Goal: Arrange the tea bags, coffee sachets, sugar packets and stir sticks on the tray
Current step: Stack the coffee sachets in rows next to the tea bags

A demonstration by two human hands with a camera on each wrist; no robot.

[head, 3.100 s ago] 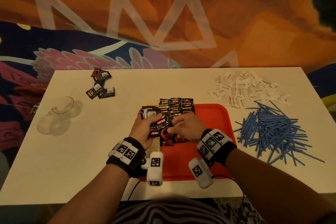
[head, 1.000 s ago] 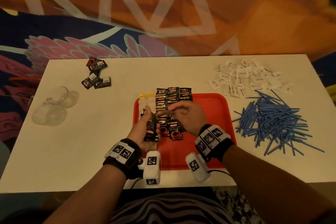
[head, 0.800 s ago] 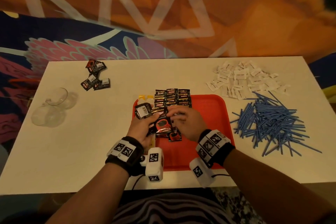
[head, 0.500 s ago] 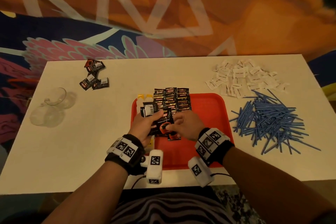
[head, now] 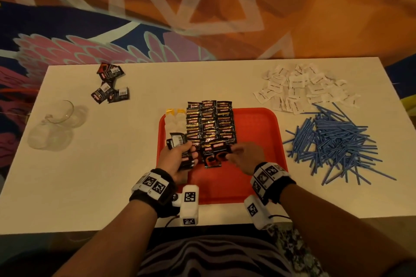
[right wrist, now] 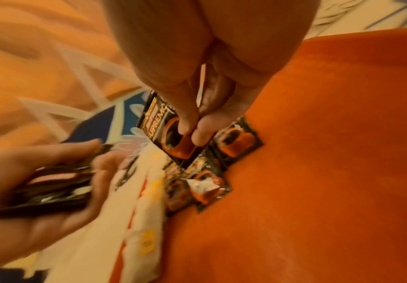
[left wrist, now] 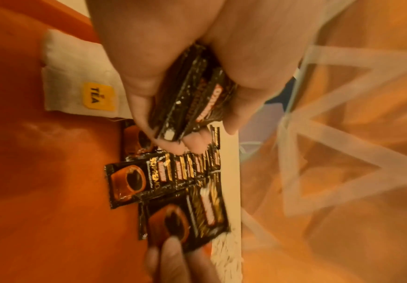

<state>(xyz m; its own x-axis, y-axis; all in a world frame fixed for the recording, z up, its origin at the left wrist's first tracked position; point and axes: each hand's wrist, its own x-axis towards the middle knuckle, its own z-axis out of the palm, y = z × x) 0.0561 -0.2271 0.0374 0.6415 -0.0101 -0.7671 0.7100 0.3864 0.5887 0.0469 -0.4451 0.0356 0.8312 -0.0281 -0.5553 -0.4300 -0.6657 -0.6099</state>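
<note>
A red tray [head: 256,132] lies at the table's near middle. Black coffee sachets [head: 210,121] lie on it in overlapping columns, with white tea bags [head: 174,121] along its left side. My left hand [head: 180,157] grips a stack of coffee sachets [left wrist: 190,95] over the tray's left edge. My right hand [head: 240,156] pinches one coffee sachet [right wrist: 164,130] between thumb and forefinger at the near end of the right column. White sugar packets [head: 299,90] and blue stir sticks [head: 335,144] lie heaped on the table to the right of the tray.
A few loose coffee sachets [head: 110,84] lie at the far left of the white table [head: 101,175]. Clear glass cups [head: 54,126] stand near the left edge. The tray's right half [head: 258,177] is bare red plastic.
My right hand took a sachet from the left hand's stack and carried it right, to the near end of the right column. The left hand stayed over the tray's left edge with its stack.
</note>
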